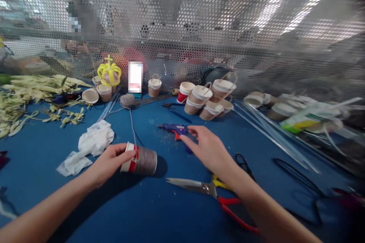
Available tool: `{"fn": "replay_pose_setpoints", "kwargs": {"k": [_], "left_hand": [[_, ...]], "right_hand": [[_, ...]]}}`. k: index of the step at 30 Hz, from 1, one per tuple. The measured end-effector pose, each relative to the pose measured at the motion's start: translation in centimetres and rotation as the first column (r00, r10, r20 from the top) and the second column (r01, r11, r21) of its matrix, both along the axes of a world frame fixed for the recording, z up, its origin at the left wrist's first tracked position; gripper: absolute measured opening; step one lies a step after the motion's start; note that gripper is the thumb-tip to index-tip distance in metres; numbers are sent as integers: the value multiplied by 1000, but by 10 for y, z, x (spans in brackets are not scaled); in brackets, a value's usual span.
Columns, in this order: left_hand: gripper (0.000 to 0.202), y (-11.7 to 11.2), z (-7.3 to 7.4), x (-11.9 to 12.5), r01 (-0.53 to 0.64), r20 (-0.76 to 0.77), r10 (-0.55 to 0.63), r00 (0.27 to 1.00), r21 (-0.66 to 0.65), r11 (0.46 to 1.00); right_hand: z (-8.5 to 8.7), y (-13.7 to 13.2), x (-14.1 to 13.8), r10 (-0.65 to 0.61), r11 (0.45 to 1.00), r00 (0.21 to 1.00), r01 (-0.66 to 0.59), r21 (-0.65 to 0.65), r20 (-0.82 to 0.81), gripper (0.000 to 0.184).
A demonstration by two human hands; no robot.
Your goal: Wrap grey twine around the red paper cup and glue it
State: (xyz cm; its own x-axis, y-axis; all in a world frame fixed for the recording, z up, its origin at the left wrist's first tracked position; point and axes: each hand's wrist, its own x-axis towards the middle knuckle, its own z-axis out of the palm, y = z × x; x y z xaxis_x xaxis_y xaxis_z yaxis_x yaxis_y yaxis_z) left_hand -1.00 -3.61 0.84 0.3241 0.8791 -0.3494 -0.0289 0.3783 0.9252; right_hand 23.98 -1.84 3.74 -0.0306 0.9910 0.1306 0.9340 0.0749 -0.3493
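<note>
My left hand (115, 159) is closed around the rim end of a paper cup (131, 156) lying on its side. Grey yarn is wound round the cup's lower part, and a strand runs back from it to a ball of yarn (127, 100). My right hand (207, 142) has thumb and fingers around the rear of a blue hot glue gun (171, 128) with a red trigger. Its nozzle points left. Under my right forearm lie large scissors (196, 185) with red and yellow handles, blades toward the cup.
White crumpled cloth (96, 138) lies left of the cup. Behind are pliers (178, 114), wrapped cups with handles (202, 94), a lit phone (135, 78) and a yellow crown (109, 72). Clear glue sticks (273, 133) lie right, pale plant-like pieces (37, 87) left. A perforated metal screen (171, 15) closes the back.
</note>
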Motion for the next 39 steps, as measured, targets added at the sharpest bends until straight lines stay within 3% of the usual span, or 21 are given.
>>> {"fn": "replay_pose_setpoints", "kwargs": {"k": [3, 6, 9, 15, 19, 24, 27, 32, 39], "left_hand": [[31, 3, 2, 1, -4, 20, 4, 1000, -2, 1000], [31, 8, 3, 3, -15, 18, 15, 1000, -5, 1000], [30, 12, 3, 5, -1, 20, 2, 1000, -25, 1000], [29, 17, 3, 6, -20, -48, 19, 999, -31, 999], [29, 18, 0, 7, -21, -106, 19, 994, -18, 1000], [28, 19, -6, 8, -63, -108, 63, 992, -1, 998], [32, 18, -7, 8, -54, -96, 55, 994, 8, 999], [29, 16, -6, 7, -7, -148, 15, 989, 54, 999], [25, 20, -7, 5, -47, 0, 47, 999, -18, 999]], "right_hand": [[-12, 25, 12, -18, 985, 996, 33, -167, 89, 27], [-26, 38, 13, -6, 975, 998, 19, -220, 63, 21], [-29, 41, 12, -42, 968, 999, 43, -246, 7, 20], [-2, 22, 5, -56, 977, 968, 3, -213, -245, 36], [18, 6, -9, -103, 946, 791, -110, -306, -604, 29], [29, -8, -19, -6, 905, 716, -292, -308, -698, 23], [30, -12, -20, 60, 883, 723, -360, -302, -688, 21], [29, -16, -20, 41, 903, 756, -308, -299, -653, 21], [32, -24, -28, 50, 903, 839, -270, -334, -542, 22]]}}
